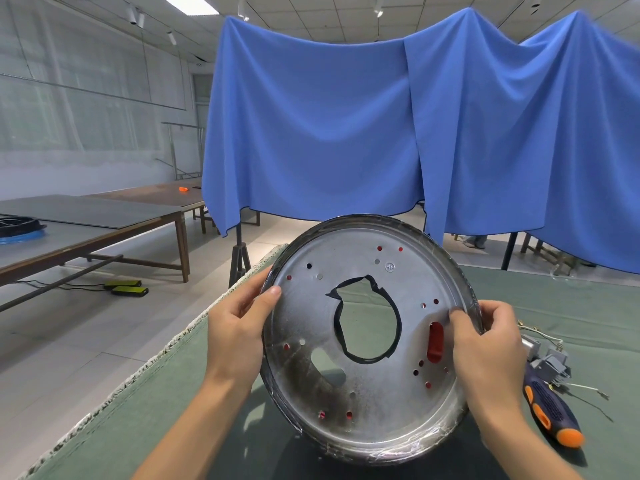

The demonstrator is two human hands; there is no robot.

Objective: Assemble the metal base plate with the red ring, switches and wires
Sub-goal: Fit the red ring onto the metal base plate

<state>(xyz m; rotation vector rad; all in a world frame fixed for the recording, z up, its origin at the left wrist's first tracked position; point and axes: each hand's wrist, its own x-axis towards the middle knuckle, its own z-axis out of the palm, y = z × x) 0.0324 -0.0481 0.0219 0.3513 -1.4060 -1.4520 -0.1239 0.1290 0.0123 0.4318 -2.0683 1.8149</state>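
Metal base plate (349, 372) is up off the worktop (214, 393), held tilted nearly on edge, flat face toward the camera, lower rim close to the green worktop cover; can't tell if it touches. Left hand (239, 327) grips the left rim, thumb curled over onto the face, fingers behind. Right hand (485, 344) pinches the right rim, thumb on the face just beside the oblong slot (435, 342).

Orientation: round disc, so no real long axis. Best reference is the irregular centre cutout (367, 320), whose notched end points upper-left. The oblong slot runs roughly vertical on the right. Red shows through the slot and many of the small holes, so the red ring (434, 348) is likely sitting behind the plate already. That's my judgement; the ring itself is hidden.

Risks:
- Rim looks wrapped in clear film, so it's probably slick. With both grips at the edge only, the plate could rotate or slide out and drop on the worktop.
- If the ring behind is loose, tilting further could shift it so the holes stop lining up.
- The cutout edge looks rough; a finger hooked through could get nicked.
- Switches with wires (550, 358) and the screwdriver (554, 414) lie on the worktop just right of the plate. Lowering the plate carelessly could trap a wire or knock the screwdriver rolling.
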